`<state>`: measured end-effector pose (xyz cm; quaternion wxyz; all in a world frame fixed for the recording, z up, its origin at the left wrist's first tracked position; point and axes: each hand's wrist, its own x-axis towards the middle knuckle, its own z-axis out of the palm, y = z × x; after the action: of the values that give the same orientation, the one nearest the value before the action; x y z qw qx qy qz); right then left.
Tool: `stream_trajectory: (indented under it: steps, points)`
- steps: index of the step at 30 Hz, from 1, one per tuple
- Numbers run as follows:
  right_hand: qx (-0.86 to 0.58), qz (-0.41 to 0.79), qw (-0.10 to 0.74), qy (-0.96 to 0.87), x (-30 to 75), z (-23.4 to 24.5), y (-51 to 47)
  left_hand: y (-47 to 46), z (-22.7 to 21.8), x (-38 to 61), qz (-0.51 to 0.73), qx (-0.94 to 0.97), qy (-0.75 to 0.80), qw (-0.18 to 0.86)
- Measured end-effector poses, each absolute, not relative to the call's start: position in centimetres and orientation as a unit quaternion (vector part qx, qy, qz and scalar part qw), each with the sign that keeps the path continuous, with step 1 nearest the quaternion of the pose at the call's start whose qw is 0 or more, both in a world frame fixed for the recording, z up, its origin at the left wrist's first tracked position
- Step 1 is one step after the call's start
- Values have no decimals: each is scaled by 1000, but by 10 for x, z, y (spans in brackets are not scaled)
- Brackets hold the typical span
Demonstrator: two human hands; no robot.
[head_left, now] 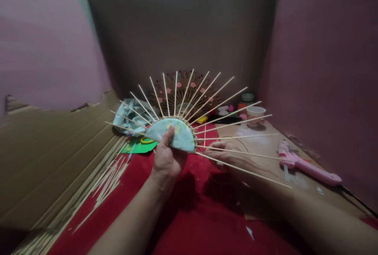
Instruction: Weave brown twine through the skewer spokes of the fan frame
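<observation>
Between left fingers (169,136): half-disc (182,136), flower-printed, sticks (175,93) radiating.

So my left forearm (136,219) comes up from the bottom edge, bare, slanting right to my left grip (167,158), which is clamped on: thumb (169,138) laid on top, pointing up and away from me, the other fingers mostly tucked underneath. My right forearm (304,207), also bare, stretches in from the lower right corner, lying way more sideways. My right grip (223,154) sits just right of the left one, fingers bent and pointing left. It's partly covered, so can't tell if it's really pinching.
</observation>
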<state>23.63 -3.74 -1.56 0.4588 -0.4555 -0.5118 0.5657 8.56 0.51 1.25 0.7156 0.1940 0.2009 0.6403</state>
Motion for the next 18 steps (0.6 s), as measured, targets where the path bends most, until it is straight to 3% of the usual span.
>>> stream_trajectory:
  steps: [18]
  points:
    - [-403,560,423,-588,275,-8,-26,19,20,68,676,181,153,698]
